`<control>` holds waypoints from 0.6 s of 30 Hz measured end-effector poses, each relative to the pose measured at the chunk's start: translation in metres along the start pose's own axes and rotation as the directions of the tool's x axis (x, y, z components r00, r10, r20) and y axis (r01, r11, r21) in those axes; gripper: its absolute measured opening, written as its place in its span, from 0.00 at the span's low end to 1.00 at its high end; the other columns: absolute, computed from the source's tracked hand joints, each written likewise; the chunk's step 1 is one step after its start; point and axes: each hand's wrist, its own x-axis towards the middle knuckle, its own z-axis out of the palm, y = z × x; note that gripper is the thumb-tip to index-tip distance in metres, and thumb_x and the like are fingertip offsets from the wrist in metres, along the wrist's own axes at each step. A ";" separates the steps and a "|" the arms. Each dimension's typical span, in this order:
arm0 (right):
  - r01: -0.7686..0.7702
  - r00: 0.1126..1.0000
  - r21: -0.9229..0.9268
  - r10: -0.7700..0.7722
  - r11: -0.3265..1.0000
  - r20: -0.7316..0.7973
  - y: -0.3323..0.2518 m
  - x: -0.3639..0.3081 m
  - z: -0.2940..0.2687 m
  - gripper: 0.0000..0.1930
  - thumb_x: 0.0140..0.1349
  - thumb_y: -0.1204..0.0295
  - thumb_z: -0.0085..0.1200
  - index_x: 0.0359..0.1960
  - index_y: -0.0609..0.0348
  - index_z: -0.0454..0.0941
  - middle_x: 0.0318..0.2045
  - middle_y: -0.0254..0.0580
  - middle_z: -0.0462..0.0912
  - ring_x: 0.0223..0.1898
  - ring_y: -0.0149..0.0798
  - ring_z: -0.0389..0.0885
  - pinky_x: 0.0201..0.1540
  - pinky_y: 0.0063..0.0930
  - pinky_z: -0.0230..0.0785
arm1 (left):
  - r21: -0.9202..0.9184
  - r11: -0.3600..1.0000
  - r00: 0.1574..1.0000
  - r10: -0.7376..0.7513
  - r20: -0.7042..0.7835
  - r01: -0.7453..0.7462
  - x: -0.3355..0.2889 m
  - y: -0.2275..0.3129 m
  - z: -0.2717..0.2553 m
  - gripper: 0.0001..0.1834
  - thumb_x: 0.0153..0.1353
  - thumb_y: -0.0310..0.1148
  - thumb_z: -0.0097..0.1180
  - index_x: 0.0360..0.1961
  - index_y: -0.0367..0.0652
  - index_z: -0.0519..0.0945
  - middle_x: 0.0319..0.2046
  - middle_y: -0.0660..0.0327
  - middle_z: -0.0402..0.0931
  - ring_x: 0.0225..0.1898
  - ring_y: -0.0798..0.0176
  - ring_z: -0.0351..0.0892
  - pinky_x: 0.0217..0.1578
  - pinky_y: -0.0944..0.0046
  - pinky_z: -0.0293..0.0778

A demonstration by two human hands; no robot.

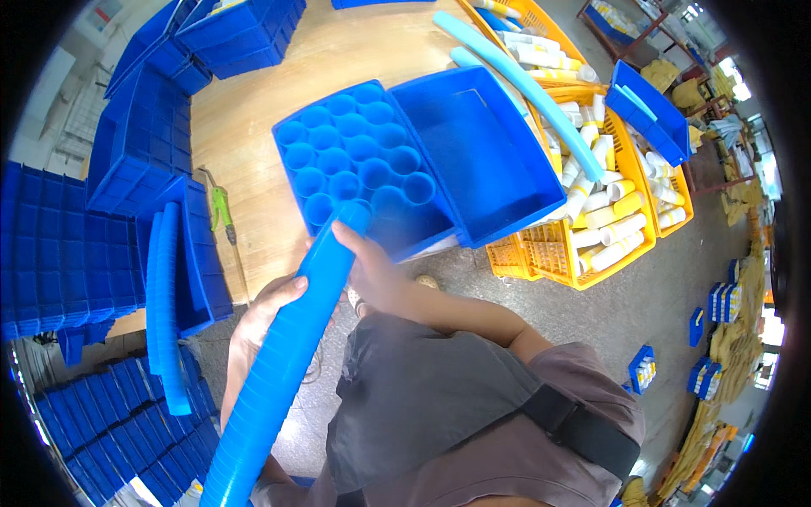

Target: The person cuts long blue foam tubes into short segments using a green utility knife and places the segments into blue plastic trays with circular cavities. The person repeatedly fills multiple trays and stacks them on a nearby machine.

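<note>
A long stack of nested blue cups (291,363) slants from the lower edge up to the near side of a blue bin (283,160). My left hand (269,308) is wrapped around the stack from its left. At the upper end, my right hand (367,262) grips it, thumb along the top and fingers partly hidden and blurred. Inside the bin, several blue cups (363,148) stand in rows, mouths up. The stack's tip overlaps the bin's near cups. Beside it on the right is a second blue bin (481,152), its bottom showing.
Left on the wooden table (228,127) lies a green air gun (221,207). More nested cup stacks (166,296) lean over a blue bin (203,253). Orange crates (642,194) of white and yellow tubes stand right, under a long light-blue stack (541,97). Blue bins (68,245) pile up at left.
</note>
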 end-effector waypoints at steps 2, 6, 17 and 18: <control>-0.047 0.998 0.004 0.047 0.999 -0.045 -0.016 -0.006 -0.028 0.24 0.62 0.50 0.61 0.47 0.57 0.75 0.39 0.39 0.82 0.40 0.36 0.82 0.46 0.37 0.73 | 0.119 0.987 0.992 -0.096 -0.081 0.106 0.016 0.002 0.027 0.37 0.60 0.52 0.63 0.59 0.29 0.72 0.44 0.49 0.81 0.41 0.59 0.83 0.43 0.63 0.79; 0.016 0.938 -0.100 -0.049 0.995 -0.343 -0.065 -0.007 -0.071 0.21 0.65 0.57 0.60 0.53 0.56 0.73 0.47 0.40 0.79 0.44 0.38 0.82 0.51 0.36 0.75 | 0.356 0.934 0.997 0.038 -0.068 -0.011 0.014 -0.017 0.078 0.40 0.59 0.47 0.66 0.63 0.28 0.69 0.47 0.50 0.81 0.43 0.59 0.83 0.44 0.65 0.78; 0.231 0.842 -0.321 0.024 -0.918 0.539 -0.112 -0.020 -0.134 0.24 0.52 0.67 0.59 0.54 0.54 0.78 0.44 0.41 0.77 0.49 0.40 0.74 0.53 0.43 0.62 | 0.303 0.941 0.907 -0.007 -0.421 0.148 0.011 -0.044 0.079 0.43 0.58 0.49 0.66 0.67 0.32 0.65 0.52 0.46 0.77 0.46 0.56 0.83 0.44 0.61 0.81; 0.282 0.739 -0.315 -0.004 -0.906 0.674 -0.106 -0.017 -0.130 0.24 0.53 0.67 0.59 0.54 0.54 0.78 0.45 0.41 0.78 0.51 0.40 0.74 0.54 0.45 0.62 | 0.336 0.929 0.900 0.005 -0.436 0.158 0.016 -0.044 0.075 0.44 0.57 0.49 0.67 0.67 0.33 0.65 0.52 0.45 0.77 0.46 0.57 0.83 0.44 0.62 0.82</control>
